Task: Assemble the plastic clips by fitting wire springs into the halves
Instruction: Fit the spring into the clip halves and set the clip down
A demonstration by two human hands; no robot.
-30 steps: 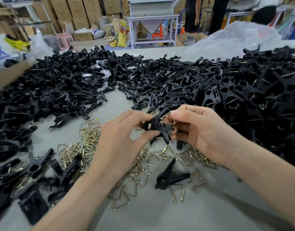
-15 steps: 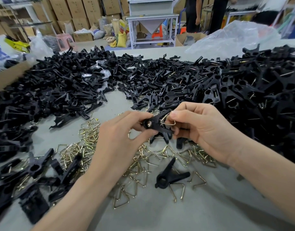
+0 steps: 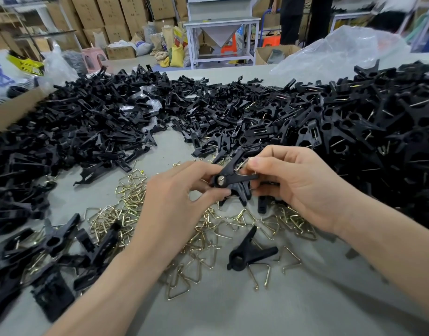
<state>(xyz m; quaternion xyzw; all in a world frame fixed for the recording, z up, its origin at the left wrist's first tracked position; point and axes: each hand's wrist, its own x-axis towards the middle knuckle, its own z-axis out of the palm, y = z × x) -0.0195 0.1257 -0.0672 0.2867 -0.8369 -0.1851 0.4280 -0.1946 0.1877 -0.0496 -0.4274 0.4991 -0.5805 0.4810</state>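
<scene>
At the centre of the head view, both hands meet just above the grey table (image 3: 257, 309). The left hand (image 3: 174, 197) pinches a black clip (image 3: 229, 184) between thumb and forefinger, close to its round pivot. I think this grip is there so that the two halves do not slip apart. The right hand (image 3: 298, 185) has its fingers curled, and its thumb and forefinger pinch a wire spring (image 3: 242, 165) at the open arms of the clip. It seems the spring is being pressed into place, but whether it is fully seated I cannot tell.

Under the hands lie many brass-coloured loose springs (image 3: 126, 214), near enough to be taken one at a time. Among them, at the lower centre, lies a lone clip (image 3: 250, 253). Across the upper left spreads a heap of black halves (image 3: 87, 124). On the right side rises a higher heap of finished clips (image 3: 378, 122), many of them showing wire. Probably the two heaps are kept apart so that done and undone pieces do not mix.
</scene>
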